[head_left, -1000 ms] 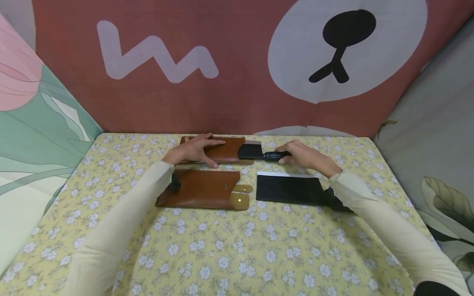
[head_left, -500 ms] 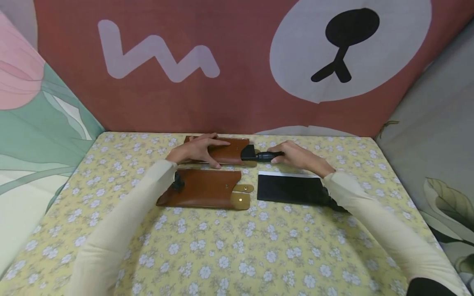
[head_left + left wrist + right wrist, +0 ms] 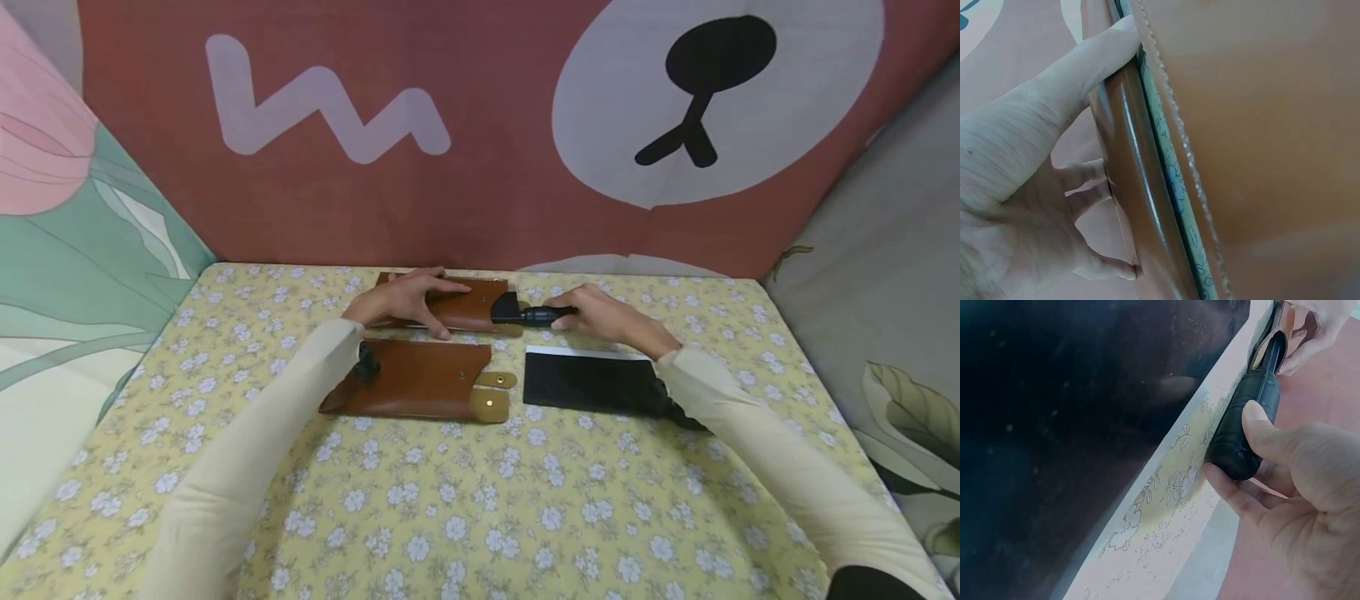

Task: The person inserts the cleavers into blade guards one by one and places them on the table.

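At the far left, I see a pink and green patterned cloth (image 3: 47, 167) hanging beside the bench (image 3: 420, 517). Next along, on the bench's yellow floral cover, the near brown sheath (image 3: 416, 379) lies flat, two tan tabs (image 3: 489, 406) at its right end. Just beyond it, the left hand (image 3: 408, 298) is spread across the far brown sheath (image 3: 480, 304), thumb stretched to the near edge and fingers over the top, resting on it without a grip. From that sheath's right end, a small dark part of the inserted cleaver (image 3: 505, 307) shows, its black handle (image 3: 542, 317) pointing right. The right hand (image 3: 600, 312) has its thumb and fingers closed around the handle's end. Nearer me, below that hand, a second cleaver (image 3: 588, 383) lies flat, its black blade bright along the far edge, the handle partly hidden by the right sleeve (image 3: 772, 450).
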